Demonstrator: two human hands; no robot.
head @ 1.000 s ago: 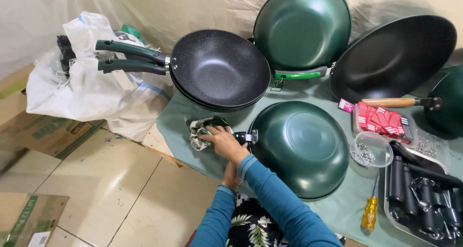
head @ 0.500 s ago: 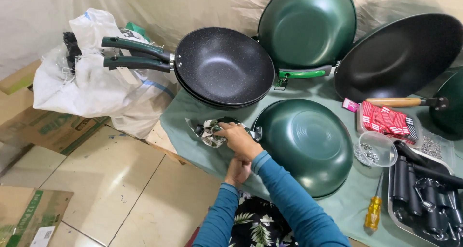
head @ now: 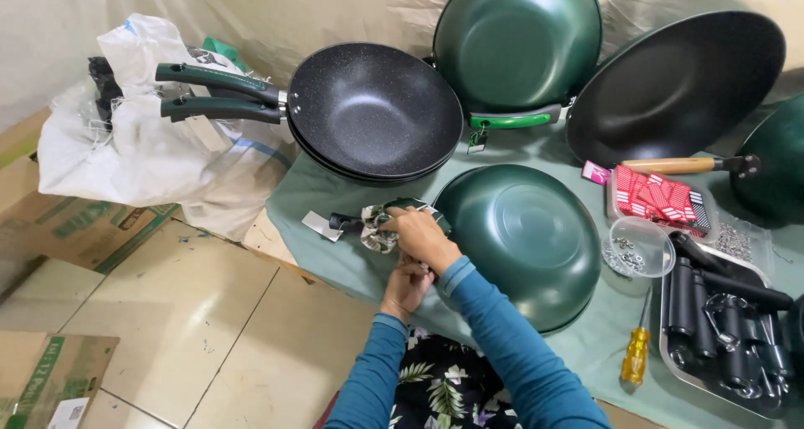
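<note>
An upturned green wok [head: 523, 236] lies on the green-covered table [head: 327, 253], its dark handle [head: 343, 222] pointing left. A crumpled patterned wrapper [head: 377, 232] sits around the handle where it meets the wok. My right hand [head: 423, 238] rests on top of that spot, fingers closed on the wrapper and handle. Just below it, at the table edge, my left hand [head: 406, 285] reaches up, its fingertips hidden under the right hand. Both sleeves are blue.
Two stacked black pans [head: 373, 111], a leaning green wok [head: 515, 40] and a black wok [head: 678, 86] stand behind. To the right are a red packet tray [head: 657, 199], a bowl of screws [head: 636, 249], a yellow screwdriver [head: 635, 355] and a tray of black handles [head: 720, 328]. A white sack [head: 142, 144] lies at the left.
Both hands have stayed at the wok's handle. The right hand has shifted slightly toward the wok over the wrapper. The view has moved a little.
</note>
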